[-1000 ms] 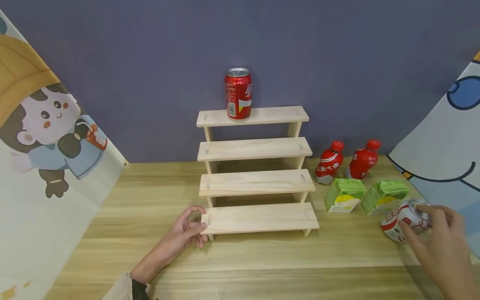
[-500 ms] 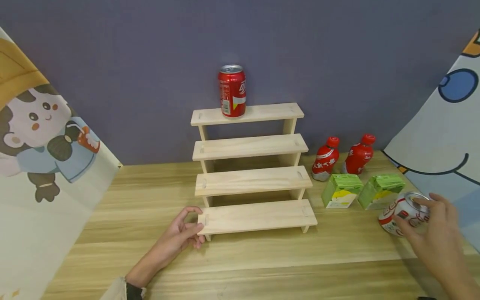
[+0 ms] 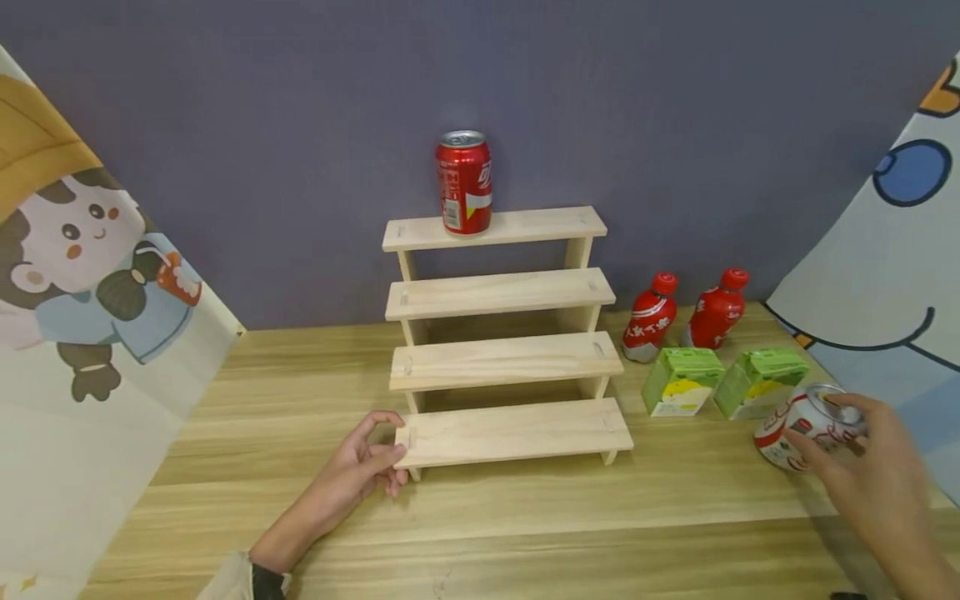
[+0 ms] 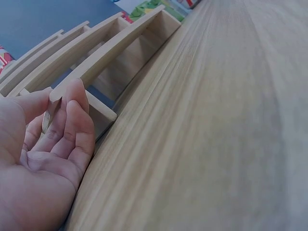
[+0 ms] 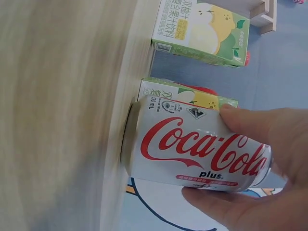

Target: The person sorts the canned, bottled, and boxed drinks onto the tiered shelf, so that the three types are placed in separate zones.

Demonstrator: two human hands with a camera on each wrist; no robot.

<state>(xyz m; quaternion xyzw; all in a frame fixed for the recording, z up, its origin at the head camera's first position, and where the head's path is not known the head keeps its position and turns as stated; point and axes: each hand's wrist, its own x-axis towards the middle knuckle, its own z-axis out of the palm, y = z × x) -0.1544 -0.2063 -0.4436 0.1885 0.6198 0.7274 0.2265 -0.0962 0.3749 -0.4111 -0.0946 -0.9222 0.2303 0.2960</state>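
Left hand [image 3: 363,471] grip pinches the left end of the bottom step of the wooden stand [image 3: 513,433]. Right hand [image 3: 877,467] grip pinches a white cola can [image 3: 802,429] between thumb and fingers, can low at right side of the bench [image 3: 465,533], just beside two green juice boxes [image 3: 682,383]. Two red bottles [image 3: 649,321] behind the boxes. Red can [image 3: 463,185] upright on top step.

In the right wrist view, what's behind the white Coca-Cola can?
A strip of a green juice box, a sliver of red beyond it, and a printed panel. The can and right hand cover the rest; anything fully hidden can't be told.
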